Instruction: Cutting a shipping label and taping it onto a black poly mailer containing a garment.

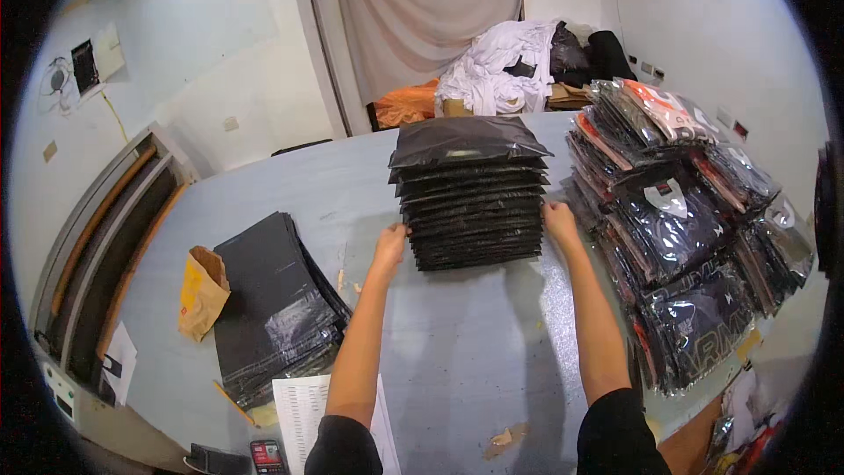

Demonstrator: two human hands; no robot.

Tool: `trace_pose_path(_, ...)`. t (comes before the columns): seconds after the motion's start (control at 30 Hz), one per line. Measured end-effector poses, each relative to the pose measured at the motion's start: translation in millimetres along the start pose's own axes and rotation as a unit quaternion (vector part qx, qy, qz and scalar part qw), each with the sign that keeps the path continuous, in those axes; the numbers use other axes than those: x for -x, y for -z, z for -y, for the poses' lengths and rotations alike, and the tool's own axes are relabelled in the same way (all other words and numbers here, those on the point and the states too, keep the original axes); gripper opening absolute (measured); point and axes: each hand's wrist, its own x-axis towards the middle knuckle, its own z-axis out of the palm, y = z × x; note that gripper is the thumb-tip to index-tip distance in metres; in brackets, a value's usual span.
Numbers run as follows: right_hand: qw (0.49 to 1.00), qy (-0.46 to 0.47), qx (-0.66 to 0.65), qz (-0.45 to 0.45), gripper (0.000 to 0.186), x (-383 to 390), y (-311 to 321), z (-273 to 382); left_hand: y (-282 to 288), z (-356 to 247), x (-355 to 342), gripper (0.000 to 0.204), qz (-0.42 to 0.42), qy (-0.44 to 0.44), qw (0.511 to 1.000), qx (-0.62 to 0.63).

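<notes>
A tall stack of black plastic-wrapped packages (475,211) stands in the middle of the table. The top package (470,141) is flat and slightly shiny. My left hand (391,244) has its fingers curled at the stack's left side. On the right side, my right hand (559,220) grips the stack a little higher up. Some fingertips are hidden against the packages. Both forearms reach forward from the lower edge, one on each side of the bare tabletop.
Piles of clear-bagged folded garments (677,220) crowd the table's right side. To the left lie a pile of flat black plastic bags (272,290), a brown paper bag (202,290), a printed sheet (299,409) and a phone (267,456). White cloth (492,62) is heaped behind the table (457,361).
</notes>
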Motion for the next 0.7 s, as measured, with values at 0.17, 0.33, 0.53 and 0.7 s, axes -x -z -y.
trace_pose_path(0.17,0.983,0.04,0.002,-0.181,0.035,-0.4,35.8,-7.1,5.0,38.5,-28.8,0.031,-0.086,-0.131,0.987,-0.041)
trace_pose_path(0.33,0.997,0.025,-0.006,-0.071,0.039,-7.9,60.7,-30.0,-24.1,32.2,-10.1,0.03,-0.091,0.034,0.977,0.191)
trace_pose_path(0.53,0.952,-0.091,-0.23,0.179,0.041,12.5,16.3,-5.1,-16.9,23.7,2.1,0.055,-0.074,0.002,0.974,0.216)
trace_pose_path(0.7,0.956,-0.085,-0.239,0.146,0.033,17.2,5.1,-0.6,-12.2,-16.9,3.5,0.07,-0.076,-0.051,0.967,0.239)
